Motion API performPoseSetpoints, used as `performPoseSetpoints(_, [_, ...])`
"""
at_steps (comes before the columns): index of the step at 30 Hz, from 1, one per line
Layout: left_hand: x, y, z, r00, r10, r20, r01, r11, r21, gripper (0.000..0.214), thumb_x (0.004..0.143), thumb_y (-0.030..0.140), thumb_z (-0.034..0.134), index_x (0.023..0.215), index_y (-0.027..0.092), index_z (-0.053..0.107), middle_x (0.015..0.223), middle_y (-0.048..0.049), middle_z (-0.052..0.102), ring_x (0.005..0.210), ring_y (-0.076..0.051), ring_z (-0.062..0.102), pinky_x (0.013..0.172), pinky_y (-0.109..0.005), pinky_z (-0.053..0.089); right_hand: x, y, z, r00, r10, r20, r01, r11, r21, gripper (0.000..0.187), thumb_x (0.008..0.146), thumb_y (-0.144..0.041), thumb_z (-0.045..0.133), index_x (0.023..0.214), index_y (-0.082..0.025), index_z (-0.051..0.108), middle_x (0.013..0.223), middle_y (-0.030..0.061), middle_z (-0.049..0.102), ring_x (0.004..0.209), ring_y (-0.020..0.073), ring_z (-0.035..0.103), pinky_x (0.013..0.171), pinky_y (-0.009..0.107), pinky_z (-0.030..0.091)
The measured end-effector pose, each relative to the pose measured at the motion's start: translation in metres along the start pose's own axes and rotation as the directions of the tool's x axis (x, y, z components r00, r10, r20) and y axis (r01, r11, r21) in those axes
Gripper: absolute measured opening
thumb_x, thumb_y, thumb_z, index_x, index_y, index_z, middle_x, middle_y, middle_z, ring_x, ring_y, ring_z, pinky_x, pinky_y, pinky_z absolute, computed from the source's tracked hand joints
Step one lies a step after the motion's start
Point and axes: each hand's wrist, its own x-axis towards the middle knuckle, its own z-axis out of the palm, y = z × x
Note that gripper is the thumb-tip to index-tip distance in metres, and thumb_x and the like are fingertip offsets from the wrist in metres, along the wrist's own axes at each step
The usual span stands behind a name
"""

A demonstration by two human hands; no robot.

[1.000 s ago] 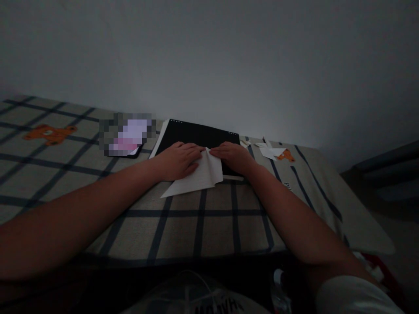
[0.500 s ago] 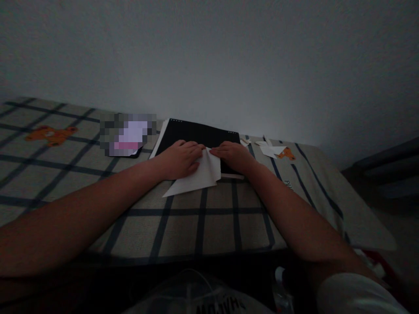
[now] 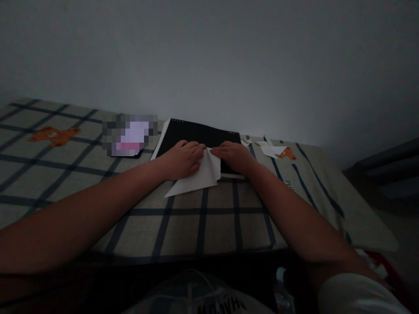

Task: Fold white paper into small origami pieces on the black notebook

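Low light; both hands on one folded sheet of white paper (image 3: 201, 176). The paper lies below the fingertips, on the near side, its peak between them; long axis slants from that peak down-left to a sharp corner. Left hand (image 3: 183, 159) nearer, spread over its upper left, fingers close together, thumb on the paper. Right hand (image 3: 237, 157) reaches the peak from the right, fingers narrow together. Pinching or only pressing: cannot tell for either. Black notebook (image 3: 203, 131) under and beyond the fingers; folded paper scraps (image 3: 271, 151) off to their right.
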Motion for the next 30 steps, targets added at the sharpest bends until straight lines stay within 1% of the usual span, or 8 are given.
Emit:
performPoseSetpoints(4, [-0.0005,0.0002,0.0004,1.000,0.009,-0.010,-0.009,1.000,-0.008,0.038,0.093,0.027,0.038,0.123,0.012,0.056,0.144,-0.0160,0.050,0.130,-0.030,0.046,0.101,-0.046,0.035,-0.0008,0.0028,0.0018,0.998,0.023,-0.061,-0.022,1.000,0.019,0.036,0.095,-0.013,0.048,0.127,-0.021,0.064,0.128,0.0062,0.067,0.108,0.0220,0.060,0.084,0.036,0.051])
performPoseSetpoints(7, [0.0000,0.0010,-0.0004,1.000,0.017,-0.009,-0.017,1.000,-0.002,0.035,0.093,0.026,0.039,0.119,0.013,0.057,0.144,-0.0158,0.049,0.129,-0.030,0.046,0.101,-0.046,0.035,-0.0004,0.0041,0.0044,0.997,0.036,-0.070,-0.032,0.998,0.047,0.036,0.096,-0.014,0.046,0.125,-0.023,0.065,0.124,0.0041,0.069,0.108,0.0208,0.061,0.085,0.035,0.052])
performPoseSetpoints(10, [0.0011,0.0018,-0.0013,1.000,0.012,-0.006,-0.012,1.000,0.010,0.036,0.092,0.026,0.040,0.120,0.012,0.057,0.144,-0.0165,0.050,0.129,-0.031,0.046,0.101,-0.046,0.035,0.0003,0.0039,0.0058,0.998,0.033,-0.055,-0.030,0.998,0.063,0.035,0.094,-0.013,0.049,0.122,-0.025,0.067,0.119,0.0033,0.071,0.105,0.0201,0.064,0.085,0.034,0.052])
performPoseSetpoints(14, [0.0015,0.0019,-0.0004,1.000,0.001,-0.007,-0.001,1.000,0.006,0.040,0.092,0.027,0.039,0.124,0.010,0.055,0.144,-0.0172,0.050,0.130,-0.030,0.045,0.103,-0.046,0.034,0.0016,0.0019,0.0034,1.000,0.018,-0.007,-0.017,0.999,0.039,0.035,0.093,-0.011,0.050,0.121,-0.020,0.068,0.120,0.0070,0.071,0.102,0.0213,0.066,0.084,0.035,0.053])
performPoseSetpoints(17, [0.0009,0.0013,0.0013,1.000,-0.006,-0.016,0.007,1.000,0.005,0.041,0.092,0.028,0.038,0.126,0.010,0.054,0.143,-0.0167,0.051,0.131,-0.030,0.045,0.104,-0.046,0.033,0.0023,0.0001,0.0004,1.000,0.010,0.026,-0.010,1.000,0.002,0.034,0.093,-0.010,0.050,0.120,-0.019,0.067,0.119,0.0073,0.071,0.100,0.0210,0.067,0.085,0.035,0.053])
performPoseSetpoints(20, [0.0005,0.0012,0.0019,1.000,-0.009,-0.021,0.009,1.000,0.009,0.040,0.092,0.028,0.039,0.126,0.012,0.055,0.143,-0.0151,0.051,0.131,-0.029,0.045,0.103,-0.045,0.032,0.0022,-0.0009,-0.0008,1.000,0.001,0.030,0.000,1.000,-0.014,0.033,0.093,-0.011,0.050,0.119,-0.019,0.067,0.119,0.0070,0.072,0.101,0.0208,0.067,0.085,0.034,0.053])
performPoseSetpoints(27, [0.0004,0.0036,-0.0008,1.000,0.004,-0.020,-0.003,0.999,0.034,0.042,0.093,0.027,0.037,0.127,0.010,0.054,0.142,-0.0152,0.052,0.129,-0.029,0.046,0.102,-0.045,0.033,0.0029,-0.0024,-0.0022,0.999,0.009,0.051,-0.008,1.000,-0.028,0.031,0.093,-0.011,0.050,0.118,-0.018,0.067,0.116,0.0091,0.072,0.098,0.0214,0.068,0.083,0.034,0.052])
performPoseSetpoints(30, [-0.0003,0.0043,-0.0013,1.000,0.005,-0.027,-0.004,1.000,0.021,0.040,0.093,0.027,0.038,0.125,0.010,0.055,0.142,-0.0150,0.052,0.129,-0.029,0.046,0.103,-0.045,0.032,0.0025,-0.0025,-0.0027,0.998,0.015,0.056,-0.013,0.999,-0.033,0.031,0.093,-0.012,0.051,0.119,-0.020,0.067,0.116,0.0075,0.072,0.098,0.0203,0.067,0.083,0.033,0.052])
